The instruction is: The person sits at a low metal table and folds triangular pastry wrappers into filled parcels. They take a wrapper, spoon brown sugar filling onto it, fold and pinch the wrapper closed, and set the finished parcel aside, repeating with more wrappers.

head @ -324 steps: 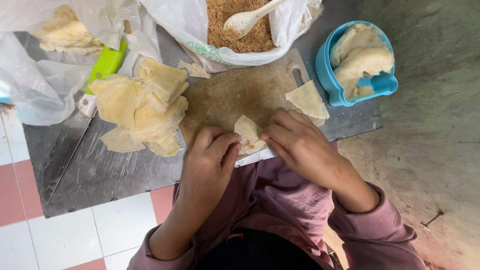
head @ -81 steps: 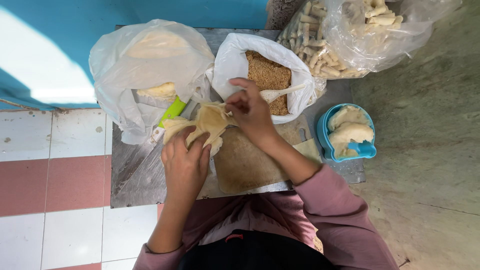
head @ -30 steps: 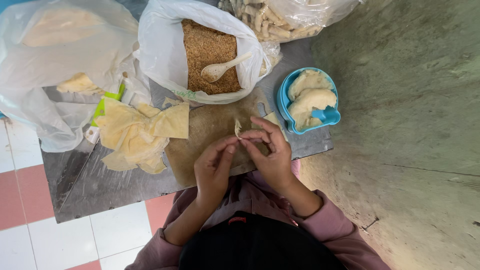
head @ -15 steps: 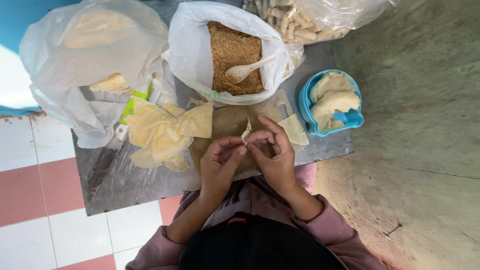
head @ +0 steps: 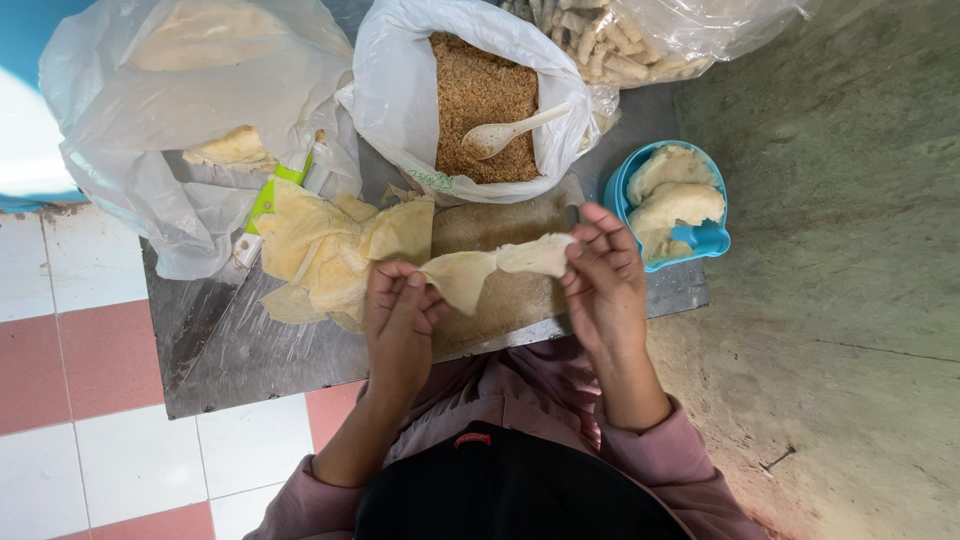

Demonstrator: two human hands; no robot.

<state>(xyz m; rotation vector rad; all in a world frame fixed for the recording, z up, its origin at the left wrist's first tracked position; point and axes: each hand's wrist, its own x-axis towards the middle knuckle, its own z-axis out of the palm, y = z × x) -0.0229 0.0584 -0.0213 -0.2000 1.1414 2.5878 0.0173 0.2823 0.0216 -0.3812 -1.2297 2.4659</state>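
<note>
Seen from above, a seated person in a mauve long-sleeved top stretches a thin, pale dough wrapper [head: 495, 265] between both hands above a brown cutting board [head: 500, 290] on a grey metal worktop [head: 250, 350]. The left hand [head: 400, 325] pinches the wrapper's wider end between thumb and fingertips, while the right hand [head: 603, 275] grips the narrower end with its fingers curled around it; the sheet hangs slack between them, just over the board. To the left of the board, touching it, lies a loose pile of more wrappers [head: 330, 250], yellowish and crumpled. A tool with a green handle [head: 265, 200] pokes out from under the pile's far edge. Behind the board stands an open white plastic bag [head: 400, 90] filled with brown crumbs [head: 480, 100], a pale spoon [head: 510, 130] resting in them. A large clear bag [head: 180, 100] at the far left holds more flat dough sheets, and another clear bag [head: 680, 30] at the top holds finished rolled pieces. Just beside the right hand, at the worktop's right edge, a blue plastic tub [head: 712, 240] contains lumps of pale dough [head: 670, 195]. The worktop sits over a red-and-white tiled floor [head: 70, 400] on the left and bare concrete [head: 850, 300] on the right.
</note>
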